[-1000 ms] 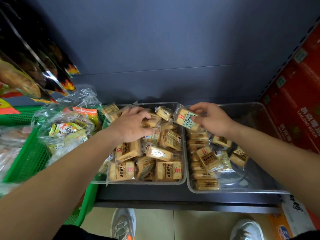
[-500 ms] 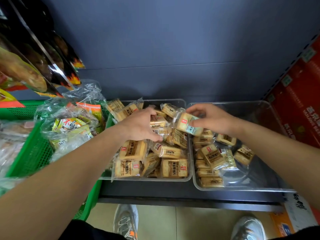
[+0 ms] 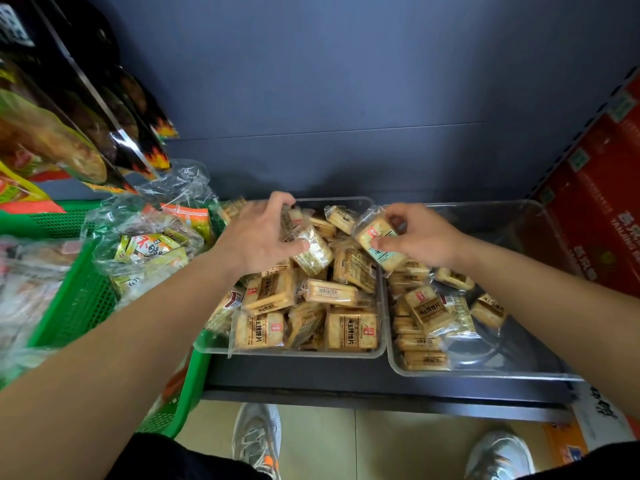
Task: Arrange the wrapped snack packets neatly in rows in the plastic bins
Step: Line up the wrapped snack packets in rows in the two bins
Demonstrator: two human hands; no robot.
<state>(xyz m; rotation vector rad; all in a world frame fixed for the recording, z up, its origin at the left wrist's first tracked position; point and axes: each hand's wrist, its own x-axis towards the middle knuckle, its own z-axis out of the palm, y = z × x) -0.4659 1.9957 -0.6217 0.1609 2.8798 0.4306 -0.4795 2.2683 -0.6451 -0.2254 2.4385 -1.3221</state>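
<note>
Snack packet [image 3: 381,247] pinched in right hand [image 3: 420,237], tilted, above the seam between the two bins. Left hand [image 3: 258,237] grips second packet [image 3: 313,254] over heaped left bin [image 3: 294,354]. Right bin [image 3: 485,374]: stacked row along its left wall, loose packets beside it. Both bins on dark shelf [image 3: 346,382]; green basket [image 3: 79,306] just left.
</note>
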